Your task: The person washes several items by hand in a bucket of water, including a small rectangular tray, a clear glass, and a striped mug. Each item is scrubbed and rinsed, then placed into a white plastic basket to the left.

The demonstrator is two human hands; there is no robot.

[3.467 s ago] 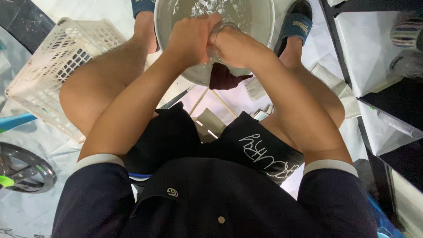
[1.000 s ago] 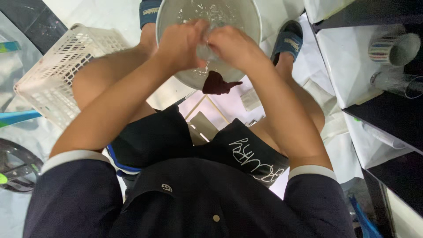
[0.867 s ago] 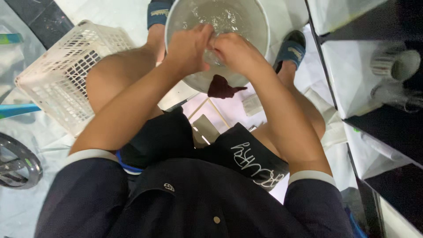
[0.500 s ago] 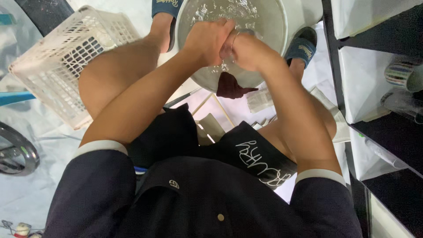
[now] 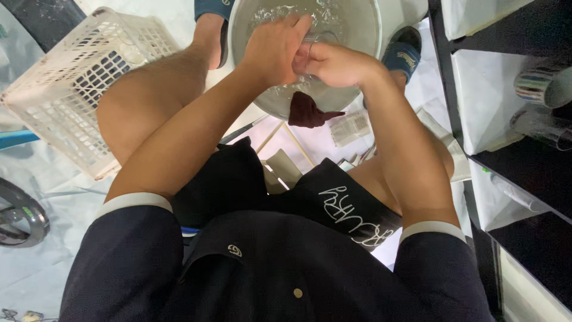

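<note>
Both my hands are in the basin [image 5: 357, 36]: left hand [image 5: 274, 50] and right hand [image 5: 336, 64] clamped together around a clear glass [image 5: 305, 53] between them, dark cloth [image 5: 307, 110] hanging just below.

Both bare forearms reach forward and angle in toward each other, so the hands meet up front. Left hand [image 5: 275, 49] is palm down with fingers curled, pressed right against the right hand [image 5: 337, 64], which is closed into a loose fist.
</note>
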